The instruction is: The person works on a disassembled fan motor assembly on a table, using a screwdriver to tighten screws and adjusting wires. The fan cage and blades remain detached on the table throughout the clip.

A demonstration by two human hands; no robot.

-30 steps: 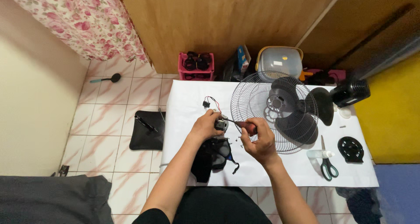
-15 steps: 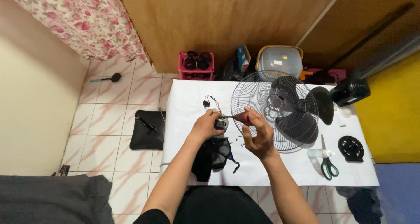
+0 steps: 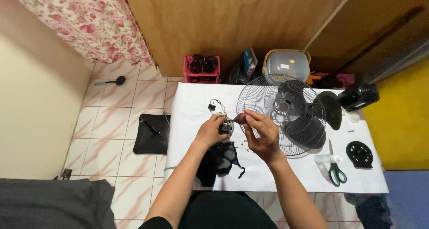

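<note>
White table [image 3: 286, 180], left hand [image 3: 209, 131] clamped on small motor [image 3: 226, 127], right hand [image 3: 262, 133] gripping, seemingly, red-handled screwdriver [image 3: 240, 118]

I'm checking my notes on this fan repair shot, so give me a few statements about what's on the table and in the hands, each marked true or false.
1. The left hand holds the small motor part. True.
2. The right hand grips a red-handled screwdriver. True.
3. The scissors lie inside the wire fan guard. False: they lie on the white table, right of the guard.
4. The pink crate sits on the table. False: it stands on the floor beyond it.
</note>
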